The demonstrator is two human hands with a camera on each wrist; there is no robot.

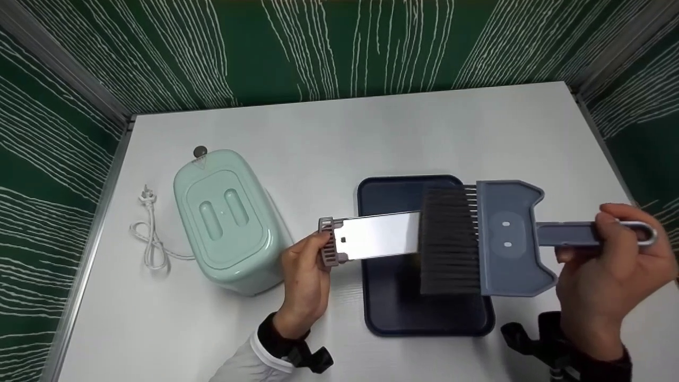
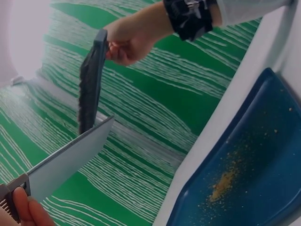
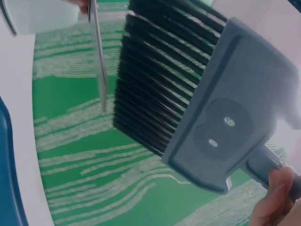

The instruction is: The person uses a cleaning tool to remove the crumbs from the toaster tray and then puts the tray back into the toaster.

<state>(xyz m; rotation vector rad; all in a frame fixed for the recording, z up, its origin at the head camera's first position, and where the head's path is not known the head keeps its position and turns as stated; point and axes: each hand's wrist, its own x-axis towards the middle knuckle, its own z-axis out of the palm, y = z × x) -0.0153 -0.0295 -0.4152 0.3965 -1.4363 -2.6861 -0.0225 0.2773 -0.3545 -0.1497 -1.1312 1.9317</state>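
My left hand (image 1: 305, 278) pinches the slotted brown end of a toaster's crumb tray (image 1: 379, 236), a flat shiny metal plate held above the dark blue tray (image 1: 376, 313). By its handle, my right hand (image 1: 620, 260) grips a blue-grey hand brush (image 1: 509, 212). In the head view its dark bristles (image 1: 448, 244) overlap the plate's far end. The left wrist view shows the bristle tips at the plate's upper surface near that end; whether they touch is hard to tell. Yellow-brown crumbs (image 2: 223, 183) lie scattered on the blue tray below.
A mint-green toaster (image 1: 233, 217) with its lid on stands to the left. Its white cord and plug (image 1: 151, 228) lie on the white table (image 1: 318, 138) beyond it. Green walls with white streaks enclose the back and sides.
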